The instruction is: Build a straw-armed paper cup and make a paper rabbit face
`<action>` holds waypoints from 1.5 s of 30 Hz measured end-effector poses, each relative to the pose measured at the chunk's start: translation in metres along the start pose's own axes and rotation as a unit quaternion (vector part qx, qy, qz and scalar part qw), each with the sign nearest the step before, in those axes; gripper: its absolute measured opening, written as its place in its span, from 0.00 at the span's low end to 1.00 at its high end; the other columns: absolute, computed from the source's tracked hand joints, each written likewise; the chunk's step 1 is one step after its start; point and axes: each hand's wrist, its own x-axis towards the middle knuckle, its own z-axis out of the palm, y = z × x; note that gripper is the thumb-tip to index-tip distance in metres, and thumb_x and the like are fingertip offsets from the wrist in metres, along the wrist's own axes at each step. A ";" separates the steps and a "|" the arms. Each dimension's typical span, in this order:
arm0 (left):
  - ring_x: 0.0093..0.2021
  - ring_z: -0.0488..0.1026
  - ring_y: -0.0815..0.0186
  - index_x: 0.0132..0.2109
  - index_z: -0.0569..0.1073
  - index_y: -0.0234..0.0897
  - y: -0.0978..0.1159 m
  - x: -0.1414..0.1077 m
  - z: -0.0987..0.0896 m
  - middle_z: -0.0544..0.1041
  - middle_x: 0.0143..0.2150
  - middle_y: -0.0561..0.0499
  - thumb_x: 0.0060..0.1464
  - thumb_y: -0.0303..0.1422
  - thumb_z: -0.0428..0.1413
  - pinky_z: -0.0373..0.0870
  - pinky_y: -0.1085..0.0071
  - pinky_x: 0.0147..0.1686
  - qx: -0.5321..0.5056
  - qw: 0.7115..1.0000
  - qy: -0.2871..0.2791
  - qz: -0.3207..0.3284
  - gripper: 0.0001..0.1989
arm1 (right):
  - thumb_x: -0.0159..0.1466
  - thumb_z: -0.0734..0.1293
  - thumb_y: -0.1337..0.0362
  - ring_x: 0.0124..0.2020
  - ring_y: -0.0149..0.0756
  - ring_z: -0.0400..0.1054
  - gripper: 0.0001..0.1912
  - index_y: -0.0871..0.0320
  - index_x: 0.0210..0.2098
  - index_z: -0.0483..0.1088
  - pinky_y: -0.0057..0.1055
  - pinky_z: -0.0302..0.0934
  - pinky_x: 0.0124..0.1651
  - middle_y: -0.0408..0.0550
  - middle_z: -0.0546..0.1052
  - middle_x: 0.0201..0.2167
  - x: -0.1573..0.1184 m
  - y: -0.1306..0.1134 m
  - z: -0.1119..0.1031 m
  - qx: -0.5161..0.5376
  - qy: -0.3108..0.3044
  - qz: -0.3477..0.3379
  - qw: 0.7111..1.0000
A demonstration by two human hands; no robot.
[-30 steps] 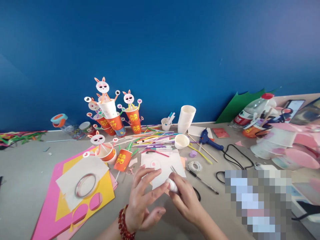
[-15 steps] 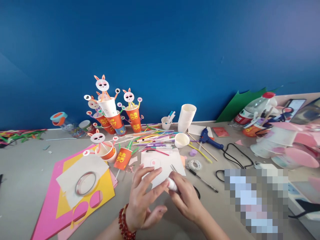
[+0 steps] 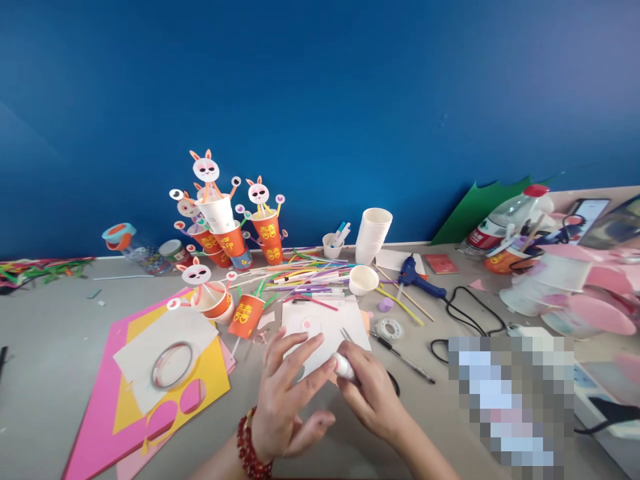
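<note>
My right hand (image 3: 367,387) is closed around a small white bottle (image 3: 344,367), and thin metal tips (image 3: 346,335) stick out above its fingers. The bottle's end meets the index fingertip of my left hand (image 3: 290,393), whose fingers are spread. A red bead bracelet (image 3: 249,447) circles my left wrist. Beyond both hands lies a white sheet (image 3: 343,320) with a small drawn circle and a pink dot. An orange cup (image 3: 247,317) with green stems tilts on the table left of the sheet.
Rabbit-faced cups (image 3: 230,237) stand at the back left. Pink and yellow sheets (image 3: 103,373) carry a tape ring (image 3: 171,365). Behind the white sheet are loose sticks, stacked white cups (image 3: 373,233) and a blue glue gun (image 3: 417,280). A black pen (image 3: 405,357) lies to the right.
</note>
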 end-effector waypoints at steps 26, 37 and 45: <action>0.60 0.65 0.48 0.58 0.74 0.43 -0.002 -0.001 0.001 0.71 0.62 0.41 0.65 0.50 0.42 0.55 0.42 0.62 0.012 1.000 -0.001 0.012 0.27 | 0.59 0.56 0.71 0.31 0.38 0.61 0.06 0.54 0.35 0.58 0.32 0.53 0.33 0.44 0.68 0.31 0.000 0.003 0.001 0.015 -0.011 0.018 1.000; 0.60 0.65 0.47 0.58 0.74 0.42 -0.003 -0.001 0.000 0.71 0.62 0.41 0.66 0.46 0.43 0.57 0.42 0.61 0.016 1.000 0.006 0.008 0.24 | 0.59 0.57 0.71 0.31 0.38 0.63 0.06 0.55 0.36 0.61 0.31 0.56 0.33 0.45 0.69 0.31 0.001 0.001 0.002 0.015 0.003 0.022 1.000; 0.60 0.65 0.48 0.57 0.74 0.41 -0.002 -0.001 0.001 0.71 0.61 0.43 0.60 0.35 0.50 0.58 0.42 0.61 0.003 0.999 0.030 -0.018 0.19 | 0.60 0.57 0.71 0.32 0.39 0.64 0.08 0.55 0.38 0.62 0.31 0.56 0.34 0.45 0.70 0.31 0.002 -0.002 0.004 0.024 0.002 0.032 0.999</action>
